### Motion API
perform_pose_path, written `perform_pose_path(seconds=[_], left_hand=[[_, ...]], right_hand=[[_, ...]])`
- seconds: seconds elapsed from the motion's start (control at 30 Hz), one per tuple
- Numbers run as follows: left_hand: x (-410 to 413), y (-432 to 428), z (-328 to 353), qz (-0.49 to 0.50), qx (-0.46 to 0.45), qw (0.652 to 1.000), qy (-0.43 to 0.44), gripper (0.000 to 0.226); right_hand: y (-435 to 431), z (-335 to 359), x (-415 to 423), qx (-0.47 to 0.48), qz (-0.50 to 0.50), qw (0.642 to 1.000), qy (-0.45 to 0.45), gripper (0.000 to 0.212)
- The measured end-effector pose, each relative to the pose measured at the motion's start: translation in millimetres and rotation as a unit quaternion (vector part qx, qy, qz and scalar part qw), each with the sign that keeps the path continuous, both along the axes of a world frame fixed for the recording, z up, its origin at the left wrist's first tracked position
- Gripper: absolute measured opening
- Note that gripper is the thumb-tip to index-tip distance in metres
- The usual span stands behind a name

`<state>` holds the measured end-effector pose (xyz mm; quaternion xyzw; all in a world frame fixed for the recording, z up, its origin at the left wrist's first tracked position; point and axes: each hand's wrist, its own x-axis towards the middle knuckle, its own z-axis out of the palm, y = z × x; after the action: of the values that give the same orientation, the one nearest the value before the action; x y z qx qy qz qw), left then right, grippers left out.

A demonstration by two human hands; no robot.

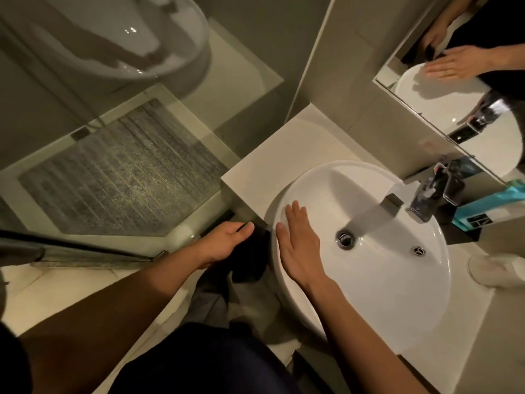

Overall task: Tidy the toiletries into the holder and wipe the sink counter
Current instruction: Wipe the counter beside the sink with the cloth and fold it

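A round white sink basin [397,294] sits on a pale counter [272,155]. Water runs from the chrome tap [426,200] toward the drain [345,238]. My right hand [298,245] lies flat and open on the basin's left inner wall, fingers together, holding nothing. My left hand [227,241] hangs just left of the basin, below the counter edge, and grips a black cloth [250,260] that droops down beside the sink. A teal box [483,211] stands behind the tap, and a white tube [494,270] lies on the counter to the right of the basin.
A mirror [454,81] above the counter reflects my hands and the basin. A glass shower screen [119,172] and a grey shower floor are at the left. A white toilet [133,41] shows at the top left. The pale floor [71,288] lies below.
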<state>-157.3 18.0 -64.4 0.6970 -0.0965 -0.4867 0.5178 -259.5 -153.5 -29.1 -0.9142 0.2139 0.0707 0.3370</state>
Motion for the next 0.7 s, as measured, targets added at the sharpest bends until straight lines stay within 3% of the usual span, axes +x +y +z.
perform_pose_path(seconds=[0.1,0.27,0.33,0.4,0.5,0.6,0.7], left_hand=[[-16.7,6.8,23.8,0.082,-0.058,0.989,0.107,0.048],[-30.3,10.1,63.6,0.152,-0.172,0.942,0.246,0.053],[-35.6,6.0,78.0,0.146,-0.209,0.921,0.296,0.056],[-42.8,-3.0,90.7,0.118,-0.222,0.906,0.339,0.064],[-56.2,-19.6,110.5,0.061,-0.236,0.889,0.387,0.072],[-68.5,-35.3,118.3,0.016,-0.231,0.881,0.413,0.079],[-80.5,-47.1,117.4,-0.018,-0.201,0.888,0.413,0.073]], right_hand=[[1.6,25.4,-20.4,0.109,-0.009,0.994,0.005,0.054],[-9.2,52.5,-56.1,0.273,-0.148,0.95,-0.026,0.053],[-11.8,58.3,-69.3,0.357,-0.181,0.916,-0.019,0.055],[-11.4,65.1,-84.3,0.435,-0.176,0.883,-0.008,0.07],[-7.8,71.3,-110.2,0.534,-0.198,0.82,-0.059,0.057],[-4.3,77.6,-132.5,0.557,-0.257,0.775,-0.151,0.036],[-3.7,79.0,-157.4,0.504,-0.313,0.783,-0.186,0.037]])
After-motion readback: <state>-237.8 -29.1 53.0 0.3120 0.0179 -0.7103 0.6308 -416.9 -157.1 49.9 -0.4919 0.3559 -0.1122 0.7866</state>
